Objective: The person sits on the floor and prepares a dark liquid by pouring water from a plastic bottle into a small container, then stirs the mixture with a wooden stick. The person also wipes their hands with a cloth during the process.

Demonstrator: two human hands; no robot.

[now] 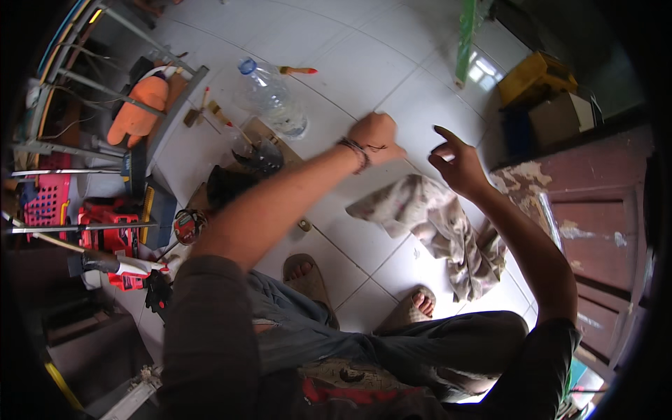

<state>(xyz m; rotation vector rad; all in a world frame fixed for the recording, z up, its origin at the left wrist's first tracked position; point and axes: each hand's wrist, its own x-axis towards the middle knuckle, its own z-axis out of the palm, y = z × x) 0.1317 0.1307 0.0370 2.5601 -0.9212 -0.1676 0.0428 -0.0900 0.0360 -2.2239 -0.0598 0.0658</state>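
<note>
My left hand, with a bracelet at its wrist, is held over the white tiled floor with its fingers curled closed. Whatever it may hold is hidden behind the back of the hand. A little to its right is my right hand, forefinger stretched out and thumb apart, with nothing visible between them. The two hands do not touch. A crumpled, patterned grey-beige cloth lies on the floor below them. Left of my left hand is a large clear plastic bottle with a blue cap.
Paintbrushes lie near the bottle. At the left, a metal rack stands by an orange object, a pink basket and red tools. A peeling brown door panel and a yellow box are at right.
</note>
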